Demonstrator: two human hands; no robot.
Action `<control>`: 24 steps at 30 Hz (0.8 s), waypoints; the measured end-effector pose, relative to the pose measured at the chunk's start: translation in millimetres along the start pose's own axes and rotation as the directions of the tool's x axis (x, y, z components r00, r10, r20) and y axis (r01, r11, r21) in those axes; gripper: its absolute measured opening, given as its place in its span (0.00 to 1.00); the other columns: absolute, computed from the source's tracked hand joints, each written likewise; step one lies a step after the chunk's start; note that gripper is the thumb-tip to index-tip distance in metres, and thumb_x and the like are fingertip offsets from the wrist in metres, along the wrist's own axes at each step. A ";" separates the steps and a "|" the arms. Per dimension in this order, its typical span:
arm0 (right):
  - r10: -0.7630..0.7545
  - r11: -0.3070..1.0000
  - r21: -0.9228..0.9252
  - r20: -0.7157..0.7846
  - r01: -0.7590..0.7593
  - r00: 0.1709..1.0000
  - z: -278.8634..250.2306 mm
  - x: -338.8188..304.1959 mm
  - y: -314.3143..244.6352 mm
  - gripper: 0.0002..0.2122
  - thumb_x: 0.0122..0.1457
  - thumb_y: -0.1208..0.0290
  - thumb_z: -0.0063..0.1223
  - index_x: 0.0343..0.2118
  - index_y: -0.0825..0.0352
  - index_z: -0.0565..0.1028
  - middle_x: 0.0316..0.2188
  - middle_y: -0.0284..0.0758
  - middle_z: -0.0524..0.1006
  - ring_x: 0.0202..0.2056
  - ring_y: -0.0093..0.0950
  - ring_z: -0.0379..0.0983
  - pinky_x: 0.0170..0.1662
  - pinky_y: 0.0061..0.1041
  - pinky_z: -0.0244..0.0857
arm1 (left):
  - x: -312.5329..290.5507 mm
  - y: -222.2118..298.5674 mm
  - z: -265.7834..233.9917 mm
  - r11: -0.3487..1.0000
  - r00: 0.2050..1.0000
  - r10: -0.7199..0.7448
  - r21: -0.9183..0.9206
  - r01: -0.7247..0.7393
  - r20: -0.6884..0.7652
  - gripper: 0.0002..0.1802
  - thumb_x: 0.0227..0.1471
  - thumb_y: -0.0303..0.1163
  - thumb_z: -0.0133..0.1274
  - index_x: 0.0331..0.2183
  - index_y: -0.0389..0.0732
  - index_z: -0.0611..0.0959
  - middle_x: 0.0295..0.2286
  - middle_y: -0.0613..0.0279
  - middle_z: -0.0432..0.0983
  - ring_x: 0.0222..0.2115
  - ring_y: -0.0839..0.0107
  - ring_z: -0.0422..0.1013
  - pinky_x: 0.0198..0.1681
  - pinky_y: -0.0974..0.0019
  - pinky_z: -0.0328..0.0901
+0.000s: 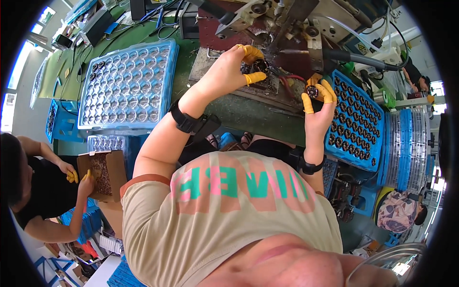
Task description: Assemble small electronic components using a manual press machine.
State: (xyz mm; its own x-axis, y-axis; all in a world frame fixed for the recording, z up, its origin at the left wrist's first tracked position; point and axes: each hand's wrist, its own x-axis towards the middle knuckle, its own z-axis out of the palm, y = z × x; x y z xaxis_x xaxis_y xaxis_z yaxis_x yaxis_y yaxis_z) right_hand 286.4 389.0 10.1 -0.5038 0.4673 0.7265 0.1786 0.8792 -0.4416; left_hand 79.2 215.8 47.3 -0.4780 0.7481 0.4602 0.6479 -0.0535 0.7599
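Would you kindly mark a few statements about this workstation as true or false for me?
1. The right hand grips a small round part. True.
2. The left hand rests in the lap. False: the left hand is up at the metal machine, its fingers and thumb around a dark component.
3. The clear pocketed tray is full. False: only a small cluster of dark pieces sits near its far left corner.
4. The blue tray on the right holds rows of dark pieces. True.
5. The cardboard box is on the person's right. False: the cardboard box is on the left.

The clear tray looks glossy plastic, the shirt matt cloth.
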 end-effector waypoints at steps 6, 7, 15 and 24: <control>0.009 1.000 -0.011 0.027 -0.008 1.000 -0.9 -4.2 -1.8 0.21 0.47 0.71 0.68 0.44 0.66 0.72 0.49 0.41 0.71 0.50 0.40 0.68 0.53 0.35 0.63 | -3.7 -1.1 4.9 0.999 0.999 0.035 0.024 -0.034 -0.033 0.23 0.41 0.33 0.68 0.40 0.36 0.80 0.32 0.53 0.74 0.34 0.60 0.74 0.41 0.62 0.69; 0.009 1.000 -0.018 0.031 -0.008 0.999 -0.9 -4.3 -1.3 0.21 0.47 0.71 0.68 0.44 0.66 0.72 0.49 0.41 0.71 0.50 0.40 0.68 0.53 0.35 0.63 | -4.2 -0.4 6.0 0.999 0.998 0.039 0.026 -0.037 -0.055 0.23 0.41 0.33 0.67 0.40 0.36 0.80 0.32 0.53 0.74 0.34 0.61 0.73 0.41 0.63 0.69; 0.037 0.999 -0.020 0.028 -0.037 0.999 -8.2 -5.3 0.9 0.21 0.47 0.72 0.68 0.44 0.66 0.72 0.49 0.41 0.72 0.50 0.40 0.68 0.53 0.34 0.64 | -8.0 0.1 9.1 0.999 0.998 -0.014 -0.045 0.011 -0.067 0.20 0.44 0.33 0.65 0.40 0.38 0.79 0.30 0.58 0.72 0.32 0.65 0.71 0.42 0.65 0.67; 0.003 0.999 -0.050 0.015 -0.002 1.000 -10.4 -4.5 3.8 0.22 0.47 0.71 0.68 0.44 0.67 0.71 0.49 0.41 0.72 0.50 0.41 0.68 0.53 0.34 0.64 | -11.4 -3.2 14.5 0.991 0.994 -0.082 -0.111 0.074 -0.069 0.25 0.44 0.35 0.65 0.44 0.38 0.77 0.33 0.59 0.71 0.35 0.67 0.70 0.44 0.65 0.66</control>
State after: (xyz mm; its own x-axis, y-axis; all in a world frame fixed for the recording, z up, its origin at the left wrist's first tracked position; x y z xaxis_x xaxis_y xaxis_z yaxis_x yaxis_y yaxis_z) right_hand 298.2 391.2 10.6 -0.5161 0.4680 0.7173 0.2217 0.8820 -0.4159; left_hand 91.2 217.0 33.0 -0.5695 0.7023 0.4270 0.5407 -0.0712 0.8382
